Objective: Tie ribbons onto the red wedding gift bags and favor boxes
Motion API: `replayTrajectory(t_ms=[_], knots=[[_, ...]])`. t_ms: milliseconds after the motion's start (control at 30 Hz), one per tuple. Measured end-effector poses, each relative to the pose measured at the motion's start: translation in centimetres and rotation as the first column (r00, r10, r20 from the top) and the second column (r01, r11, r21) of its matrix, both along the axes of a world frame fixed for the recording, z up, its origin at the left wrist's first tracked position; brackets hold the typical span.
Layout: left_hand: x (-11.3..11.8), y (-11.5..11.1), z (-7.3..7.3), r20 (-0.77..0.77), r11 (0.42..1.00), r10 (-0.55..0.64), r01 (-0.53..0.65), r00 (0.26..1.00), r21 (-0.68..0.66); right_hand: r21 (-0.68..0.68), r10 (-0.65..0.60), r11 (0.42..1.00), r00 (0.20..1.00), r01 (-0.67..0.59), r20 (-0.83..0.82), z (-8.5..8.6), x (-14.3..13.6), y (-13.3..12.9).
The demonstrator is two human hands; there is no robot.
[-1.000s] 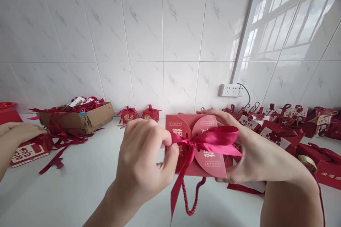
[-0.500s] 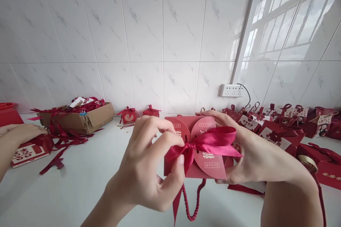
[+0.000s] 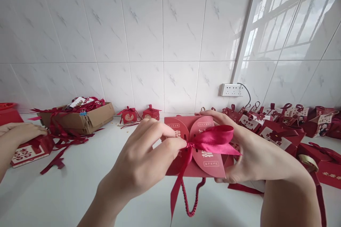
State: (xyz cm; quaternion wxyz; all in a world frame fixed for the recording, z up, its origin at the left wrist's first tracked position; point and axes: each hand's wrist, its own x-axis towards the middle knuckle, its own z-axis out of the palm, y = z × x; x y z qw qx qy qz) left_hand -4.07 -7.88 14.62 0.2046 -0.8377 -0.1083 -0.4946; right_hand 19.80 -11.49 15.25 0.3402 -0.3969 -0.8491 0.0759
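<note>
A red gift box [image 3: 210, 161] with overlapping rounded flaps and pale lettering is held up before me. My right hand [image 3: 243, 149] grips its right side, thumb at the lower edge and fingers behind the top. Across the flaps runs a crimson satin ribbon [image 3: 215, 140], knotted in the middle, with a loop to the right and a tail hanging down. My left hand [image 3: 149, 152] pinches the ribbon just left of the knot; its thumb is hidden behind the fingers. Below the box dangles a twisted red cord handle [image 3: 190, 214].
At far left, another person's hand [image 3: 21, 133] rests on a red box [image 3: 34, 152]. A cardboard box [image 3: 93, 120] overflows with ribbons and tags. Two small red boxes [image 3: 128, 116] stand by the wall. Many red gift boxes [image 3: 279, 134] crowd the right, below a power strip [image 3: 231, 90].
My left hand has rolled over, its thumb going out of sight behind the fingers. The ribbon's left part no longer spreads out, and its tail hangs more openly. My right hand stays put.
</note>
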Motion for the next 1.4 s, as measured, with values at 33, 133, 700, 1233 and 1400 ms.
replayTrajectory(t_ms=[33,133,700,1233,1400], knots=[[0.0,0.1,0.0,0.014,0.999,0.0,-0.001,1.0,0.043,0.008,0.012,1.0,1.0,-0.012,-0.006,0.0,0.0,0.0],[0.1,0.1,0.1,0.041,0.996,-0.006,0.003,0.999,0.091,0.016,0.028,0.999,0.999,-0.028,-0.017,0.1,0.0,-0.2],[-0.3,3.3,-0.5,0.422,0.681,-0.185,0.426,0.887,-0.596,-0.083,0.095,0.991,0.986,-0.107,-0.138,0.2,0.0,1.5],[2.8,9.5,-16.7,0.488,-0.006,0.03,0.488,0.872,-0.873,-0.54,-0.092,0.775,0.786,-0.329,-0.611,-15.9,-0.8,7.3],[3.4,9.1,-17.0,0.452,0.136,0.083,0.439,0.888,-0.888,-0.571,-0.229,0.777,0.725,-0.266,-0.649,-15.4,-1.1,7.0]])
